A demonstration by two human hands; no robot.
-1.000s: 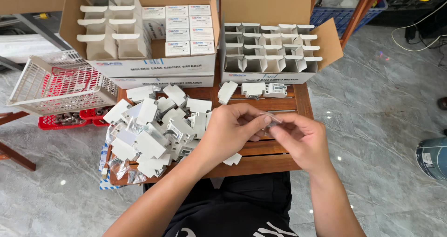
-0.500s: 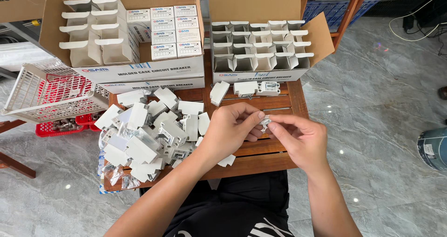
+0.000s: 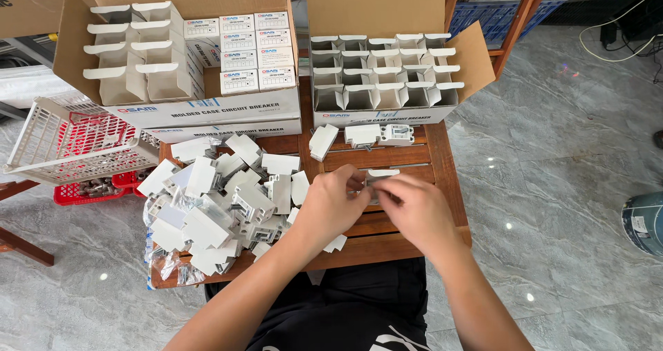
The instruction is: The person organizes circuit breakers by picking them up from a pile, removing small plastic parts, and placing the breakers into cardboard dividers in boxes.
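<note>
Head view: both forearms reach in from below and meet over the middle of the wooden slatted bench (image 3: 414, 159). Left hand (image 3: 331, 202) curled, fingertips pinched on a small white plastic part (image 3: 380, 175). Right hand (image 3: 418, 209) knuckles up, fingers closed on the same part from the other side. Part held just above the bench. Heap of white plastic pieces (image 3: 221, 202) lies left of the hands. Two open cardboard boxes (image 3: 387, 82) at the far edge.
</note>
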